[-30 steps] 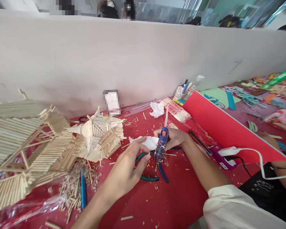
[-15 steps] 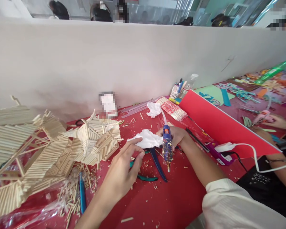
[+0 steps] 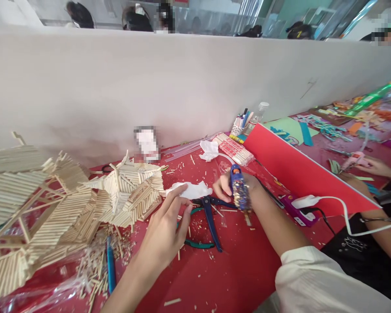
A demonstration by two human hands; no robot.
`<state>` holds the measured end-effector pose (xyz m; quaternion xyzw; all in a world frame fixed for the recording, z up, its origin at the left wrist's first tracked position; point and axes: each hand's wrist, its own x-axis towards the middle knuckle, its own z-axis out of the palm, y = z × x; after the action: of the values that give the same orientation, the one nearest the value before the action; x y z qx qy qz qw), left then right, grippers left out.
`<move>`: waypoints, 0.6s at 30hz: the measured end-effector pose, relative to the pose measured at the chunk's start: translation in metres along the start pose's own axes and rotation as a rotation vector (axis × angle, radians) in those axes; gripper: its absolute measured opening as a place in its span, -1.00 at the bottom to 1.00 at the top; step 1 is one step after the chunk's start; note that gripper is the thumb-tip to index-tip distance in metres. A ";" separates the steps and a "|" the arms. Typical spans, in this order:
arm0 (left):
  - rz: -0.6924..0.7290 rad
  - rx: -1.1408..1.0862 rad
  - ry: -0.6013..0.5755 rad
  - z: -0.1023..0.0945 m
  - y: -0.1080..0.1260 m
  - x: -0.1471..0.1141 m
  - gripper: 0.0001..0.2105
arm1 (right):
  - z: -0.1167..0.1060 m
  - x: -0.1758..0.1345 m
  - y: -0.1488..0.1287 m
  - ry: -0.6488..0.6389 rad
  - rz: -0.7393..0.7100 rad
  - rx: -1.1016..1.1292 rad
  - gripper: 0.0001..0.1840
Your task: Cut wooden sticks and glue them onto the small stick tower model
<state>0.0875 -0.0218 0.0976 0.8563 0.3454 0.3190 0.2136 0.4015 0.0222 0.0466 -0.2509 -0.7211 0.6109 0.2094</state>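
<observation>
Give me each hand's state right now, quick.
Left hand: loosely curled; cannot tell whether it pinches anything small.
Right hand: closed, holding the blue glue gun.

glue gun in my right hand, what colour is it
The glue gun is mostly dark blue, best seen in the head view.

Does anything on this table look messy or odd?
Yes: short stick pieces lie scattered in a loose heap beside the stick model, as if spilled. The glue gun in the right hand also looks odd, its blue body crusted with specks.
</observation>
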 end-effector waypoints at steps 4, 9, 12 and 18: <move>0.070 -0.059 -0.011 -0.002 0.001 -0.001 -0.88 | 0.007 0.007 0.002 -0.056 0.007 0.238 -0.28; 0.171 -0.126 -0.058 -0.008 0.001 -0.003 -0.87 | 0.015 0.005 0.014 0.026 0.139 0.329 -0.09; 0.167 -0.117 -0.107 -0.013 -0.002 -0.004 -0.86 | 0.017 0.005 0.015 0.058 0.149 0.358 0.06; 0.133 0.173 -0.306 -0.032 0.003 -0.014 -0.78 | 0.012 0.012 0.000 0.457 -0.077 0.231 -0.02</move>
<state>0.0587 -0.0297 0.1163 0.9310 0.2775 0.1677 0.1675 0.3851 0.0203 0.0447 -0.3289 -0.5897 0.6083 0.4172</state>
